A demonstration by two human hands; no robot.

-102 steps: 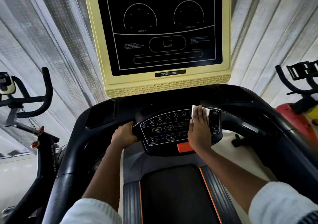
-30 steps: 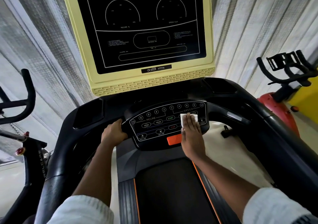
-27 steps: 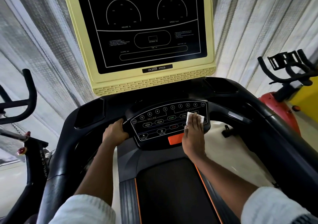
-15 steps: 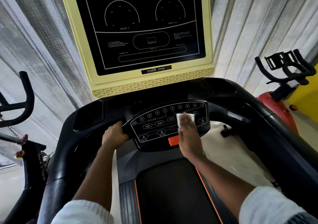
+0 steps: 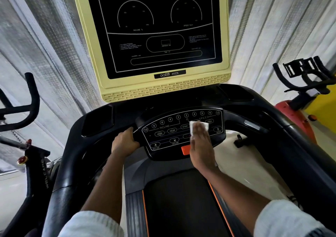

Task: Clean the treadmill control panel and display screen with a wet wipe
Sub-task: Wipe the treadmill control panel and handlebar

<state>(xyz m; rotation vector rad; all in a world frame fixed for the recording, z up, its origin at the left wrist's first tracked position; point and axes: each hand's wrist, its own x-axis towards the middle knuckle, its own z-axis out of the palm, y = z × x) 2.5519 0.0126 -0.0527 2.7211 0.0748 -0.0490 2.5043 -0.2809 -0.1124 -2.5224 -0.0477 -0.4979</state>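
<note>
The panel-wiping step is underway: the right hand (image 5: 201, 145) is pressing the white wet wipe (image 5: 198, 125) flat against the right-centre of the control panel (image 5: 169, 135), between the START key (image 5: 185, 126) and the PROG key (image 5: 209, 121). Its fingers are lying straight and close together over the wipe, not pinching it, though blur is softening their outlines. The left hand (image 5: 123, 143) is curling its fingers round the panel's left edge, seemingly bracing. The next move is probably calling for a leftward sweep over the INCLINE keys, then a reach up to the far display screen (image 5: 156, 29).
</note>
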